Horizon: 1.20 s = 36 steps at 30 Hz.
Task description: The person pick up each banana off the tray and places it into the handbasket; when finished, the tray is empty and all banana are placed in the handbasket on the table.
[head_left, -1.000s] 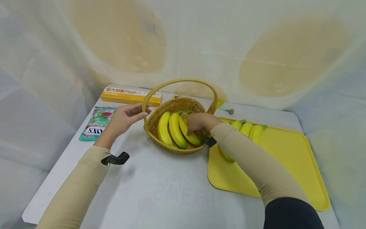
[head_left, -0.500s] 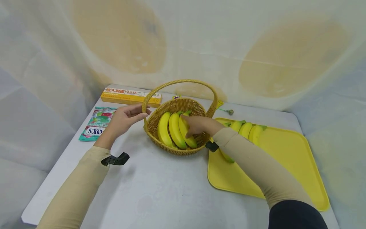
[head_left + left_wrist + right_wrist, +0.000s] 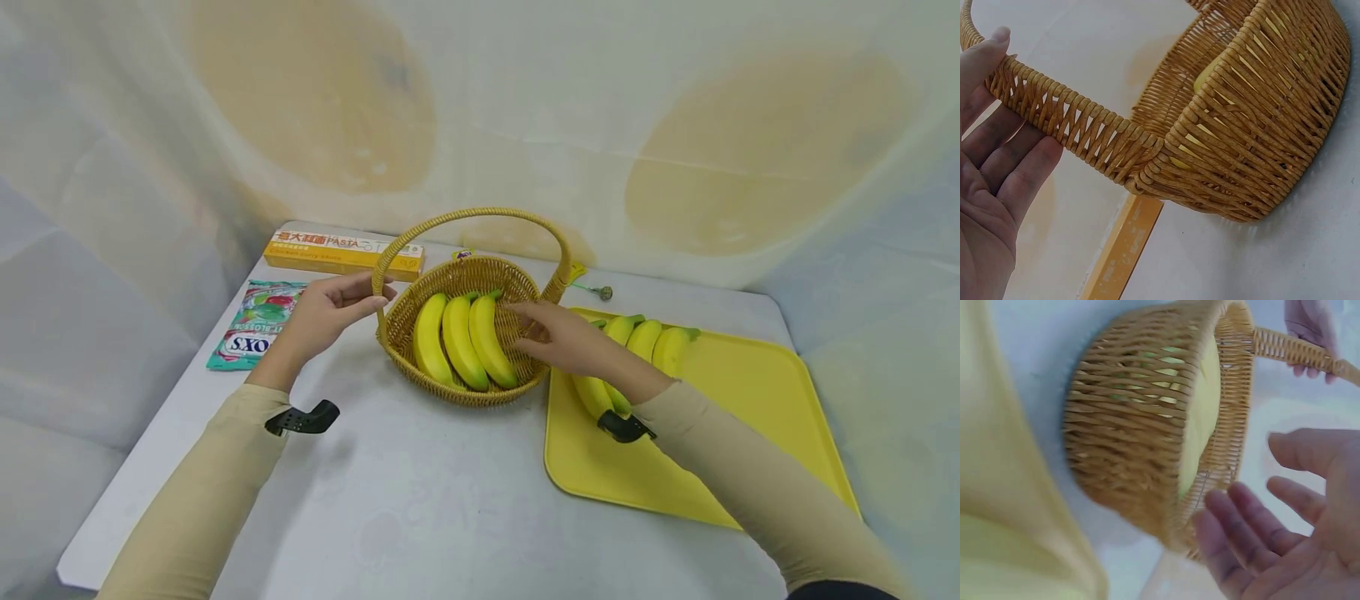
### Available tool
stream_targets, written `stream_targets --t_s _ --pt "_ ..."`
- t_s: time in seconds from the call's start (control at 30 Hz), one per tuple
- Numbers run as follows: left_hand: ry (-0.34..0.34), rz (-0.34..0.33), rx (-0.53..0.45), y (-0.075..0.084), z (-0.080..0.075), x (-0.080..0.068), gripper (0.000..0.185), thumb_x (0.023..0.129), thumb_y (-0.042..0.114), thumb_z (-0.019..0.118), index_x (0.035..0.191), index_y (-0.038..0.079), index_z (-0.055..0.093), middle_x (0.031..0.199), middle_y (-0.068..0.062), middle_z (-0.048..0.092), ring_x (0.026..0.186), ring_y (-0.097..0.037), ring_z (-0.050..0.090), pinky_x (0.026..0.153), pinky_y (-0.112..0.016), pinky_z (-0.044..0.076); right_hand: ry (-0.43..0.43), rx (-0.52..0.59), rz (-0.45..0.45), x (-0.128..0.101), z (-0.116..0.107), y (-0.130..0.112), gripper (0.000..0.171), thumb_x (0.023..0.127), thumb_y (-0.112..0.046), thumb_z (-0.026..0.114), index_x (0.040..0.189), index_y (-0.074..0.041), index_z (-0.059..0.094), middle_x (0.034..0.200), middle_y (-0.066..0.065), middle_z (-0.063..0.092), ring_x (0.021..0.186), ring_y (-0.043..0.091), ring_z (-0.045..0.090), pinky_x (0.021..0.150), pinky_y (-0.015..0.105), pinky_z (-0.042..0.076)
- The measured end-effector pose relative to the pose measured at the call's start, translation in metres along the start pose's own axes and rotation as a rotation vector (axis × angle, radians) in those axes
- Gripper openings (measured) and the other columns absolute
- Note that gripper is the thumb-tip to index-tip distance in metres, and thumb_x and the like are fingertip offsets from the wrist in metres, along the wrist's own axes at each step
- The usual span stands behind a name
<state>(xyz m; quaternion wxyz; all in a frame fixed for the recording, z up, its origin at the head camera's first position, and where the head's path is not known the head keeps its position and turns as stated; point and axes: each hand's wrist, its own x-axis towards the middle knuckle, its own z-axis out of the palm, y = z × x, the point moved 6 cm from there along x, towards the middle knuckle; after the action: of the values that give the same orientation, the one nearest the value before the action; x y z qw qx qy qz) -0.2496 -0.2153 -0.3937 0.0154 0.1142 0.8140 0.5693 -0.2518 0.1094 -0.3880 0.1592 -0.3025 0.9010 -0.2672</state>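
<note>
A wicker basket (image 3: 420,307) (image 3: 1129,431) with a tall arched handle (image 3: 480,215) (image 3: 1072,119) holds three yellow bananas (image 3: 461,342) lying side by side. My left hand (image 3: 330,312) (image 3: 991,187) pinches the handle near its left base, thumb on one side and fingers on the other. Just off the basket's right rim hovers my right hand (image 3: 558,337) (image 3: 1285,519), fingers spread and relaxed, holding nothing. Under that hand, a second bunch of bananas (image 3: 648,342) lies on a yellow tray (image 3: 720,442).
A yellow pasta box (image 3: 341,252) lies at the back left, with a green candy bag (image 3: 255,323) in front of it. A small tag on a green cord (image 3: 596,291) sits behind the tray. Draped pale sheeting closes in the table.
My right hand has let go of the bananas in the basket and drawn back to the right, over the tray's edge. The left hand has stayed on the handle.
</note>
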Motion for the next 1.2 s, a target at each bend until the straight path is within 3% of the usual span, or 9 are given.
stream_targets --t_s 0.17,0.37,0.57,0.7,0.8,0.97,1.2 --pt "-0.001 0.005 0.000 -0.001 0.001 0.001 0.043 0.096 0.034 0.072 0.133 0.011 0.068 0.117 -0.003 0.074 0.111 -0.014 0.069 0.098 -0.026 0.052 0.135 0.059 0.018 -0.042 -0.008 0.019 0.052 0.103 -0.021 0.063 0.151 -0.012 0.048 0.127 0.012 0.063 0.108 0.024 0.062 0.087 0.045 0.054" --pt "-0.003 -0.003 0.019 0.000 0.002 0.000 0.042 0.097 0.036 0.072 0.132 0.014 0.068 0.117 -0.002 0.074 0.111 -0.013 0.068 0.098 -0.026 0.052 0.242 0.035 0.165 -0.089 -0.017 0.070 0.050 0.104 -0.022 0.060 0.151 -0.010 0.047 0.126 0.016 0.061 0.110 0.031 0.060 0.090 0.051 0.052" --pt "0.007 -0.003 0.023 0.001 0.001 -0.001 0.042 0.096 0.036 0.072 0.132 0.014 0.069 0.117 -0.003 0.074 0.111 -0.014 0.068 0.097 -0.026 0.053 0.353 0.000 0.326 -0.130 -0.025 0.127 0.057 0.104 -0.022 0.060 0.153 0.000 0.041 0.131 0.032 0.049 0.116 0.048 0.052 0.090 0.062 0.049" --pt "0.008 -0.009 0.019 0.002 0.000 -0.001 0.042 0.096 0.037 0.072 0.132 0.014 0.069 0.117 -0.003 0.074 0.111 -0.014 0.068 0.097 -0.025 0.053 0.324 0.037 0.428 -0.147 -0.020 0.161 0.067 0.105 -0.031 0.058 0.156 0.003 0.030 0.138 0.042 0.035 0.117 0.057 0.048 0.087 0.065 0.049" --pt "0.008 -0.012 0.016 0.002 0.000 -0.002 0.041 0.096 0.037 0.071 0.131 0.014 0.069 0.117 -0.003 0.074 0.111 -0.014 0.068 0.097 -0.025 0.053 0.261 0.067 0.466 -0.152 -0.011 0.179 0.077 0.106 -0.040 0.055 0.160 0.002 0.020 0.139 0.045 0.036 0.119 0.058 0.050 0.089 0.064 0.051" --pt "0.005 -0.005 0.008 0.003 0.001 -0.001 0.041 0.097 0.036 0.071 0.132 0.015 0.069 0.117 -0.003 0.074 0.111 -0.014 0.069 0.098 -0.025 0.052 0.220 0.066 0.490 -0.159 -0.003 0.188 0.083 0.105 -0.047 0.053 0.163 -0.005 0.011 0.135 0.042 0.048 0.118 0.054 0.055 0.088 0.060 0.052" --pt "0.005 -0.006 0.010 0.001 0.000 0.000 0.042 0.097 0.035 0.072 0.132 0.014 0.069 0.117 -0.002 0.074 0.111 -0.013 0.069 0.098 -0.026 0.052 0.210 0.046 0.504 -0.166 -0.007 0.185 0.080 0.106 -0.045 0.052 0.163 -0.005 0.012 0.137 0.042 0.048 0.119 0.055 0.055 0.086 0.059 0.053"
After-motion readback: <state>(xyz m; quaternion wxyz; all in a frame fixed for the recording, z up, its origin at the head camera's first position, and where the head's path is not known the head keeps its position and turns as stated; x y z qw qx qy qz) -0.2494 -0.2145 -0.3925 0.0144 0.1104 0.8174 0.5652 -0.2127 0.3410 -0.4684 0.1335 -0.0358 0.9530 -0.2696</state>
